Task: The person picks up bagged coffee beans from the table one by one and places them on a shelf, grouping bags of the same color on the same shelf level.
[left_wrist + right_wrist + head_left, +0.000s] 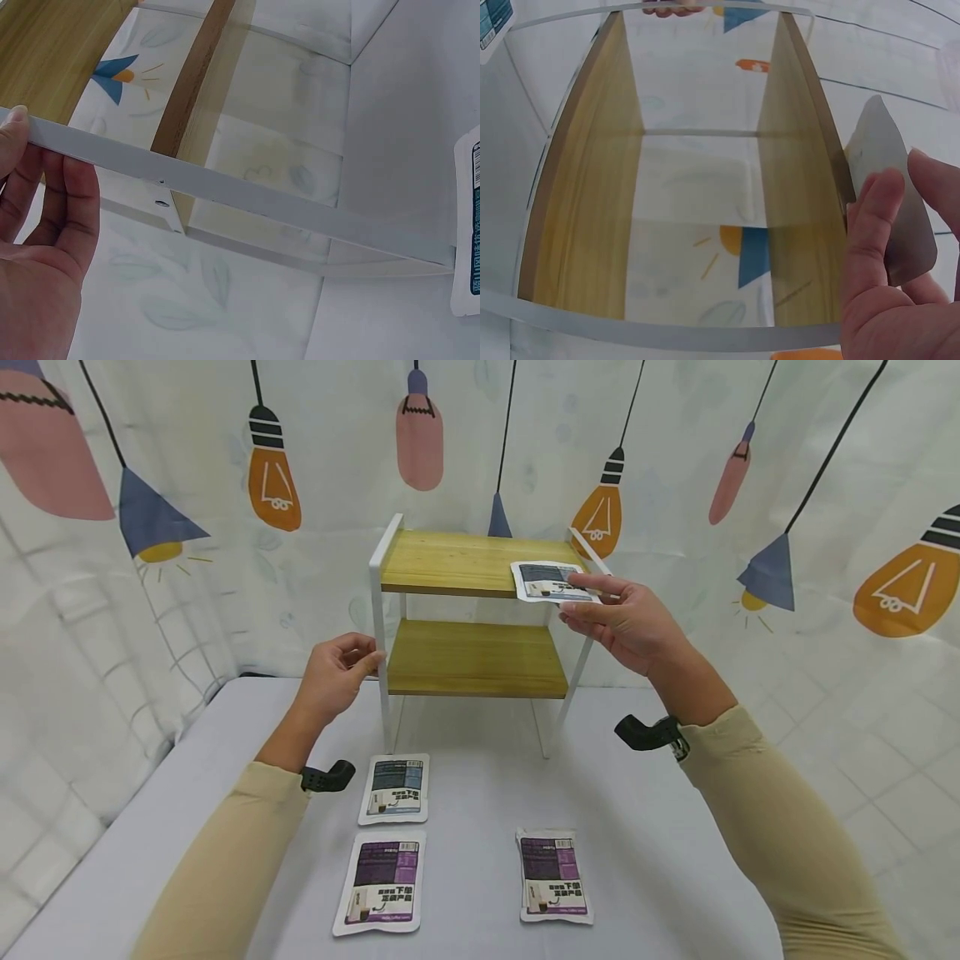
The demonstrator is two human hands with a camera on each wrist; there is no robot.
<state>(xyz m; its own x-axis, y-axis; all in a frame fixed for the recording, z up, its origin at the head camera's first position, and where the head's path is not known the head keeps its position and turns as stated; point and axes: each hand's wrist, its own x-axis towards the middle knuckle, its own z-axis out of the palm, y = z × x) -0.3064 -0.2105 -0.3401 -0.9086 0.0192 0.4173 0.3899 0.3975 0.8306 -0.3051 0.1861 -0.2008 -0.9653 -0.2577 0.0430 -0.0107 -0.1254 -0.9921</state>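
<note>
A small two-tier shelf rack with wooden boards [465,560] and a white frame [377,610] stands on the table. My left hand [337,675] pinches its left front upright, thumb on one side and fingers behind, as the left wrist view shows on the white bar [180,174]. Between the thumb and fingers of my right hand [633,622] is a flat white pouch [536,578] with a dark blue label. It overlaps the front right of the top board in the head view. In the right wrist view the pouch's plain silvery back [885,165] shows close beside the board's edge.
On the white-covered table [465,860] lie a blue-labelled pouch [395,789] and a purple-labelled pouch [382,883] at the left. Another purple-labelled pouch [553,877] lies at the front, right of centre. A lamp-patterned curtain [337,468] hangs behind the rack.
</note>
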